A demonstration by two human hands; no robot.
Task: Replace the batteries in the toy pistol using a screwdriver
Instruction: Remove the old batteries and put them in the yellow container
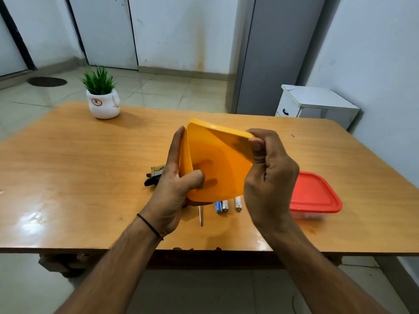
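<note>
I hold an orange plastic container (210,168) tilted in the air over the table. My left hand (174,184) grips its left side, thumb pressed on the near face. My right hand (267,175) pinches the orange lid (224,130) at its right corner, and the lid is bent up. Behind my left hand lies the toy pistol (154,175), black with a gold part, mostly hidden. Under the container lie a screwdriver (201,215), of which only the metal shaft shows, and three batteries (227,205), one of them blue.
A clear box with a red lid (315,193) stands on the wooden table (68,177) just right of my right hand. A potted plant in a white pot (103,103) stands at the far left. A white cabinet (317,105) is beyond the table's far right corner.
</note>
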